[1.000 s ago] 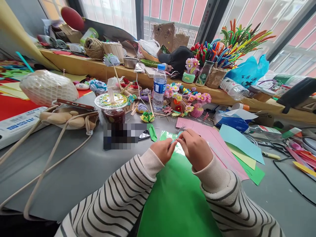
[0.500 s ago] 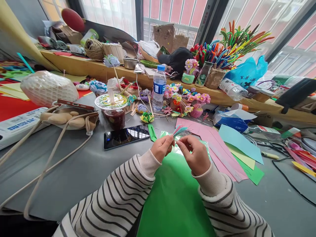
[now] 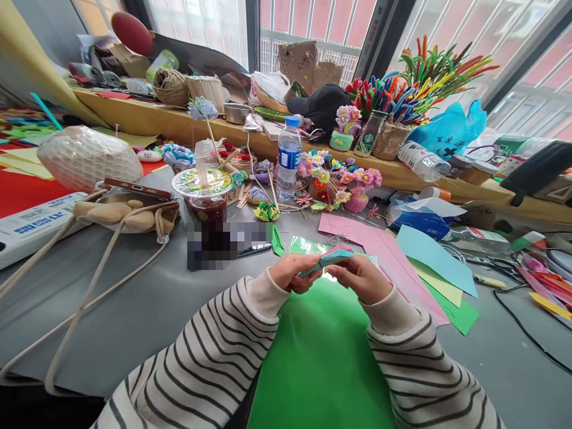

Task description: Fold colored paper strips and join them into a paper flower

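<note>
Gray tabletop (image 3: 165,298): spread below a cluttered wooden ledge (image 3: 147,122) and barred windows (image 3: 313,24).
Pleated paper (image 3: 336,256): light blue with pink, held between both hands above a glossy green sheet (image 3: 326,357).
Left hand (image 3: 297,271): pinching the paper's left end.
Right hand (image 3: 369,279): curved at the other end (whether it grips, one cannot tell).
Beyond: lidded drink cup (image 3: 210,208), water bottle (image 3: 289,161).

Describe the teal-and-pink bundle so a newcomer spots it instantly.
Find the big green sheet between the two striped sleeves. Over its far part, the left hand grips the bundle, its other end by the right hand. Unlike the pink sheet lying flat to the right, it's small, held up and layered, mostly teal with pink on top.
</note>
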Demonstrator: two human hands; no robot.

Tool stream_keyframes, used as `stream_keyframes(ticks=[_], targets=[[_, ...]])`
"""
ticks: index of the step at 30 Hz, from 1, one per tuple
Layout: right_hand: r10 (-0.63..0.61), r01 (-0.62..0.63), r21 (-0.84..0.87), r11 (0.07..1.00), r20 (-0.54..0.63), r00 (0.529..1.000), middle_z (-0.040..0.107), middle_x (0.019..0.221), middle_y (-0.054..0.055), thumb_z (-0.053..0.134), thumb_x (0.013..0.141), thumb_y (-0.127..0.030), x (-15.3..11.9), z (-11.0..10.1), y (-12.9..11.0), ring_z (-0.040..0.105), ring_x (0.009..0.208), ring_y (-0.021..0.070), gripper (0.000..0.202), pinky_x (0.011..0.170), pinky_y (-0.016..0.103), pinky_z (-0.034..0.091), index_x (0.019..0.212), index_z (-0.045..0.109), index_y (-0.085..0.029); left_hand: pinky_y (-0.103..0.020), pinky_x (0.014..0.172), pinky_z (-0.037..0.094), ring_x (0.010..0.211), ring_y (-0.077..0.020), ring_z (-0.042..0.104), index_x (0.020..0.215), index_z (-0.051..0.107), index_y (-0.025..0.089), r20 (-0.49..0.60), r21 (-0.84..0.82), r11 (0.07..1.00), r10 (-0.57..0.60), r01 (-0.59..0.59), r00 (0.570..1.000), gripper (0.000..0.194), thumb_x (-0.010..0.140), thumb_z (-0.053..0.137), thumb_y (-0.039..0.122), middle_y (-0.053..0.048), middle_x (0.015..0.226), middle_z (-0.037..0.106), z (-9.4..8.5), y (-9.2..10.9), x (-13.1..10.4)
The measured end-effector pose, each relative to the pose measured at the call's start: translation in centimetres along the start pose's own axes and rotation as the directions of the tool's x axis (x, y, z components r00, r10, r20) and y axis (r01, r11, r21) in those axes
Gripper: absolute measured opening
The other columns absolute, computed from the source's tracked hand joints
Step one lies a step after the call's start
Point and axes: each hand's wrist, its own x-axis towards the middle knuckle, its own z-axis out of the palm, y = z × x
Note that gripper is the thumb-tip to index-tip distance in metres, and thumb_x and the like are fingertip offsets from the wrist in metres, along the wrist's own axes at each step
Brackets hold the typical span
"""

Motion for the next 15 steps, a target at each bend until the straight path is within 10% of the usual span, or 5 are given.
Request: stream_keyframes(ticks=[8,15], targets=[[0.010,0.135,-0.256,0.957,0.495,0.869,0.055,0.066,0.002,0.046,0.078,-0.028,0.8,-2.7,-1.1,0.047,0.059,0.0098,0.019,0.054,0.021,0.038,0.070,0.055,-0.014,-0.021,0.034,0.012,0.033,-0.0030,0.021,0.051,0.046,0.013,0.152,0.391,0.920,-0.083,0.017,0.985,0.044,0.070,0.047,0.054,0.007,0.035,0.028,0.8,-0.1,-0.8],[0.235,0.125,-0.538,0.834,0.550,0.801,0.059,0.070,0.003,0.050,0.077,-0.021,1.8,-2.7,-3.0,0.050,0.062,0.0108,0.012,0.056,0.021,0.038,0.072,0.058,-0.014,-0.019,0.040,0.025,0.036,-0.0039,0.031,0.052,0.050,0.013,0.095,0.751,0.657,-0.009,-0.066,0.995,0.044,0.075,0.041,0.049,0.006,0.038,0.035,0.9,-0.4,-0.6]])
